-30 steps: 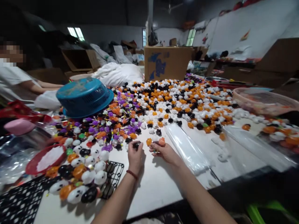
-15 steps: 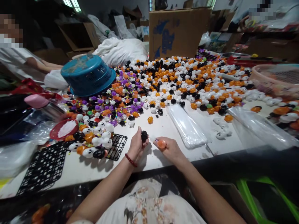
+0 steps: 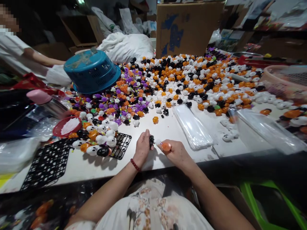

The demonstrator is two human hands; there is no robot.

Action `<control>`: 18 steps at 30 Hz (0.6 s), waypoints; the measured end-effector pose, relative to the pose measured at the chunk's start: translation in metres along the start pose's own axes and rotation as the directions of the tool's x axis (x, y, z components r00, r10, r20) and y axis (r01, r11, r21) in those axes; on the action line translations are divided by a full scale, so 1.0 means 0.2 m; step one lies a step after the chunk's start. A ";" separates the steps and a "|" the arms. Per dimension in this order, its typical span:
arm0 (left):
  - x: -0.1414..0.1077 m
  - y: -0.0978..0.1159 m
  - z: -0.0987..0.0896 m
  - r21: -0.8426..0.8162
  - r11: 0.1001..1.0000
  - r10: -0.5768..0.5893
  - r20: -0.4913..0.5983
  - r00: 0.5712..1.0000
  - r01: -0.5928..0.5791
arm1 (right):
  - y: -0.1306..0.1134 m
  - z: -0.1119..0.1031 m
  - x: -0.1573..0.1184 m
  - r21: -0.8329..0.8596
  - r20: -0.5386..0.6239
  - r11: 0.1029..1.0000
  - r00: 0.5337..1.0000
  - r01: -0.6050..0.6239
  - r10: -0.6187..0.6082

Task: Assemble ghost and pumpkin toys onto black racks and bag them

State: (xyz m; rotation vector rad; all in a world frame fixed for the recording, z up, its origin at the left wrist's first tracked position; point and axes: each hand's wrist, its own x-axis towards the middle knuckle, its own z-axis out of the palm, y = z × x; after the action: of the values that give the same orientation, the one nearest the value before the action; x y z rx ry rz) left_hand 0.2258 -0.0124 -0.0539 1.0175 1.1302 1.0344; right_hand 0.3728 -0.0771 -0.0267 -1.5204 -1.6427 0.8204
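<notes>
Just above the front of the white table, my left hand (image 3: pixel 143 146) is closed round a black plastic piece (image 3: pixel 151 140), mostly hidden by the fingers. My right hand (image 3: pixel 177 152) pinches an orange rounded piece (image 3: pixel 166 147) between thumb and fingers. Between the two hands shows a small white piece (image 3: pixel 157 141); it appears to meet the black one, though the join is too small to make out. Left of my hands, white, orange and black skull-faced and pumpkin-like pieces (image 3: pixel 111 141) lie heaped on a black plastic grid (image 3: pixel 124 145).
Many small figures (image 3: pixel 182 76) cover the table's back. An upturned blue basket (image 3: pixel 92 72) stands left, near another person's arm (image 3: pixel 45 60). A stack of clear bags (image 3: pixel 193 127) lies right of my hands. A red dish of white powder (image 3: pixel 68 126) and a pink-topped flask (image 3: pixel 48 102) are left.
My left hand has turned inward, covering more of the black piece, and the hands are slightly closer together. The camera view has shifted a little downward.
</notes>
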 end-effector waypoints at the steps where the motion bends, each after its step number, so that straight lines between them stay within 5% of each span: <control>1: 0.00 0.00 0.00 -0.043 0.997 -0.056 0.008 0.998 0.056 | 0.00 0.00 0.00 0.019 -0.004 0.999 1.000 -0.030 0.030; 3: 0.01 0.01 0.00 -0.178 0.948 -0.255 0.070 0.964 0.264 | 0.02 0.01 -0.01 0.119 0.002 0.987 0.994 -0.111 0.111; 5: 0.02 0.03 -0.01 -0.311 0.809 -0.458 0.197 0.867 0.498 | 0.03 0.02 -0.02 0.282 0.055 0.938 0.979 -0.203 0.196; 7: 0.02 0.05 -0.02 -0.391 0.655 -0.563 0.316 0.763 0.646 | 0.05 0.03 -0.03 0.431 0.134 0.859 0.961 -0.277 0.242; 9: 0.02 0.06 -0.03 -0.445 0.561 -0.595 0.370 0.714 0.698 | 0.07 0.04 -0.04 0.528 0.187 0.788 0.949 -0.316 0.255; 14: 0.02 0.06 -0.05 -0.495 0.492 -0.618 0.382 0.688 0.716 | 0.07 0.05 -0.05 0.702 0.221 0.627 0.940 -0.339 0.260; 18: 0.03 0.05 -0.03 -0.481 0.510 -0.618 0.372 0.693 0.713 | 0.05 0.03 -0.03 0.699 0.216 0.638 0.946 -0.323 0.242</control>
State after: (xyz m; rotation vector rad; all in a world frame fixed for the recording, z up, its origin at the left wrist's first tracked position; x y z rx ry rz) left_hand 0.2188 -0.0035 -0.0467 0.0796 0.8501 0.5703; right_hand 0.3723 -0.0825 -0.0385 -1.1503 -0.9202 1.5336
